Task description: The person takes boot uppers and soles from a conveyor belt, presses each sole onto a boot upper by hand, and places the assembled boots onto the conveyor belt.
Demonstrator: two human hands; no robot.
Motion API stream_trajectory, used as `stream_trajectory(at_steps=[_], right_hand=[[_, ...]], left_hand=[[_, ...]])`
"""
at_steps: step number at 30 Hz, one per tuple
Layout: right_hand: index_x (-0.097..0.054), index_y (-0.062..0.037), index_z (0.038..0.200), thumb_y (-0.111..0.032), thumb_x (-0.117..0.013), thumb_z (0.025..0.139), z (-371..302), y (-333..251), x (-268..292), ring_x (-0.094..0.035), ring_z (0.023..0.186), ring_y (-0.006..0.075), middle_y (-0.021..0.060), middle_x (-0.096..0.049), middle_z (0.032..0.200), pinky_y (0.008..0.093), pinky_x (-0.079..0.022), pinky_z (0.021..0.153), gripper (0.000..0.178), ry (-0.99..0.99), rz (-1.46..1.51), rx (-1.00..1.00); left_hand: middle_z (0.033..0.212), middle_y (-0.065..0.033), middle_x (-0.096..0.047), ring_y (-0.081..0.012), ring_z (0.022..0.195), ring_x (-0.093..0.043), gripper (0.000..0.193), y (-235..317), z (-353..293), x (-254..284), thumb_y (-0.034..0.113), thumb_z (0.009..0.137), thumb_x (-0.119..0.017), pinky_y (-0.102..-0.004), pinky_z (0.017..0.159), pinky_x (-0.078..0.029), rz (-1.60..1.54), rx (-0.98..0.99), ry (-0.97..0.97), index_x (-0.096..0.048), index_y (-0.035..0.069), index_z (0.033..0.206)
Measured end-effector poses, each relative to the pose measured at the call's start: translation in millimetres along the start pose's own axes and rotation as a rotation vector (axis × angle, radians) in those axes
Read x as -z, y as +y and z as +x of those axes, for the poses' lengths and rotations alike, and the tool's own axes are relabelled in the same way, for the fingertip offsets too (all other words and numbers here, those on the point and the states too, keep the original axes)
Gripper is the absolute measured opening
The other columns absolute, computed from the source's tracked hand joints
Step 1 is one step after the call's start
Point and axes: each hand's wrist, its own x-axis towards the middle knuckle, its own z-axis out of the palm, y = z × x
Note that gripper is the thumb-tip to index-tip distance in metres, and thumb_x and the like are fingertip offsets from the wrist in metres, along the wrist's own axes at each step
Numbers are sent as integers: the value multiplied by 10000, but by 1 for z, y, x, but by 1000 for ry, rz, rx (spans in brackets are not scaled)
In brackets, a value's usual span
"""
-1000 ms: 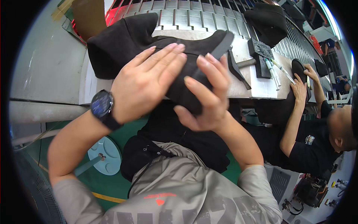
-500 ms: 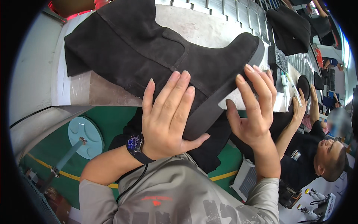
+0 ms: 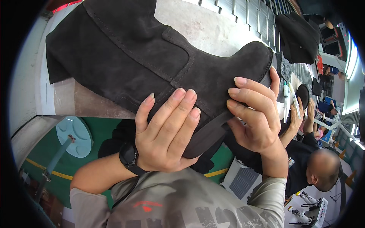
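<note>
A tall dark-grey suede boot (image 3: 125,49) lies on its side across the work table, its shaft toward the far left and its toe to the right. It has a dark, thick sole and heel (image 3: 207,138) facing me. My left hand (image 3: 163,133) is closed round the heel end, with its fingers flat on the suede and most of the thumb hidden behind the heel. Over the sole edge near the forefoot curl the fingers of my right hand (image 3: 258,117), its thumb against the sole side. A black watch (image 3: 128,155) is on my left wrist.
Beyond the boot runs a slatted metal conveyor (image 3: 243,15) with another dark boot (image 3: 298,38) on it. Two syringe-like tubes (image 3: 289,99) stand past my right hand. A co-worker (image 3: 304,163) sits at right, hands on a dark shoe piece. A round pale-blue stool (image 3: 76,136) stands lower left.
My right hand has come down from above the sole edge and its fingers now curl onto the boot. The boot sits slightly lower and nearer in view, its heel tilted; my left hand keeps hold.
</note>
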Motion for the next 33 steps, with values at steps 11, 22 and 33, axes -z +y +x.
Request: stream_trajectory(at_steps=[11,22,33], right_hand=[[-740,-34,985,-23,-847,723,3,-5,4,-720,1183,321,114,-739,1127,681,-242,1240,283,-26,13,-52],[-720,42,804,-168,-724,1024,-20,-51,-37,-592,633,120,68,-677,724,275,-458,583,304,355,807,-869],[-715,19,760,-449,-691,1046,-27,-25,-41,-621,613,108,58,-679,679,268,-513,590,550,460,898,-1022]], left_hand=[[1450,-278,-614,-402,1344,-597,662,3,5,-6,456,875,-728,-603,1239,-256,1,9,58,-615,173,1462],[1484,-273,-583,-381,1364,-560,547,1,1,1,467,828,-726,-591,1238,-241,48,-5,-52,-704,309,1351],[1450,-292,-580,-427,1294,-599,964,-19,56,33,681,862,-747,-570,1084,-457,-179,-110,-130,-568,-65,1446]])
